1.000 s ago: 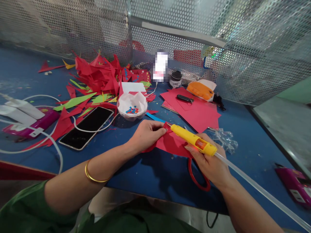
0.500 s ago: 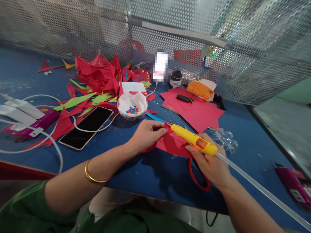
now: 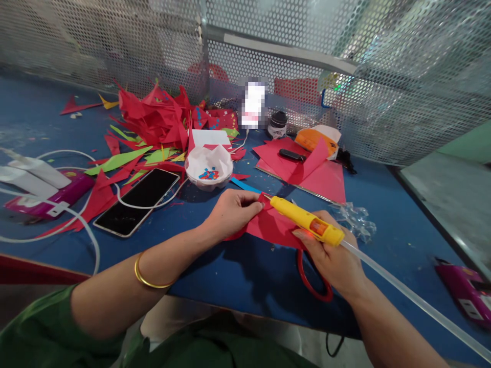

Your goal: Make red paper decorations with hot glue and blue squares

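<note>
My left hand (image 3: 233, 212) pinches the edge of a sheet of red paper (image 3: 274, 225) between thumb and fingers. In my right hand (image 3: 333, 255) is a yellow glue gun (image 3: 299, 214) with an orange glow in its side window. A long clear glue stick (image 3: 406, 294) trails from its rear toward the lower right. The gun's metal tip touches or nearly touches the paper by my left fingertips. Below my right hand shows a red scissors handle (image 3: 320, 291); the blades are mostly hidden. A blue paper strip (image 3: 245, 186) lies just beyond my left fingers.
Left of my hands are a bowl (image 3: 209, 179) with small blue and red bits, a phone (image 3: 138, 202) with a white cable, and a heap of red paper scraps (image 3: 153, 115). Ahead lie red sheets (image 3: 326, 179); crumpled clear plastic (image 3: 356, 222) is at right. A perforated metal screen (image 3: 153, 51) stands behind.
A corner of the top red sheet in the stack ahead has lifted and folded back. My hands and the glue gun have hardly moved.
</note>
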Motion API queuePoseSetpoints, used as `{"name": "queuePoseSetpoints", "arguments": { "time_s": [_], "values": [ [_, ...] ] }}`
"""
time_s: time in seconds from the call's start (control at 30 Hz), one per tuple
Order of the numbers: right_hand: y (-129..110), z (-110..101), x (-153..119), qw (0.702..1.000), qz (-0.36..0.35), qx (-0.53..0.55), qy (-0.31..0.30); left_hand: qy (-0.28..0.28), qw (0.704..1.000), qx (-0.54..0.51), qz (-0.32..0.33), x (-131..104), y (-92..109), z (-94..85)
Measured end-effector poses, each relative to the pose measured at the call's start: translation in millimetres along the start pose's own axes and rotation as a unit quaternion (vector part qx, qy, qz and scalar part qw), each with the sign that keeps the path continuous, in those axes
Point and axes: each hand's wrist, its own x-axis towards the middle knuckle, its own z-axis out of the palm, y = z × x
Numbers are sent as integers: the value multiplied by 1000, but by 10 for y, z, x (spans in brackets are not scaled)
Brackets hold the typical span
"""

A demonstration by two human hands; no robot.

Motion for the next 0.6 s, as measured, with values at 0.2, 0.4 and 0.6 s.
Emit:
{"name": "queuePoseSetpoints", "arguments": {
  "time_s": [0.2,0.4,0.6],
  "values": [
    [3,1,3,1000,-1,-4,4,-7,1000,-3,2,7,-21,-2],
    [-4,2,3,1000,-4,-14,8,2,1000,-3,4,-5,-5,-3],
    [-25,-15,12,1000,-10,-6,6,1,1000,3,7,5,-12,0]
  ]
}}
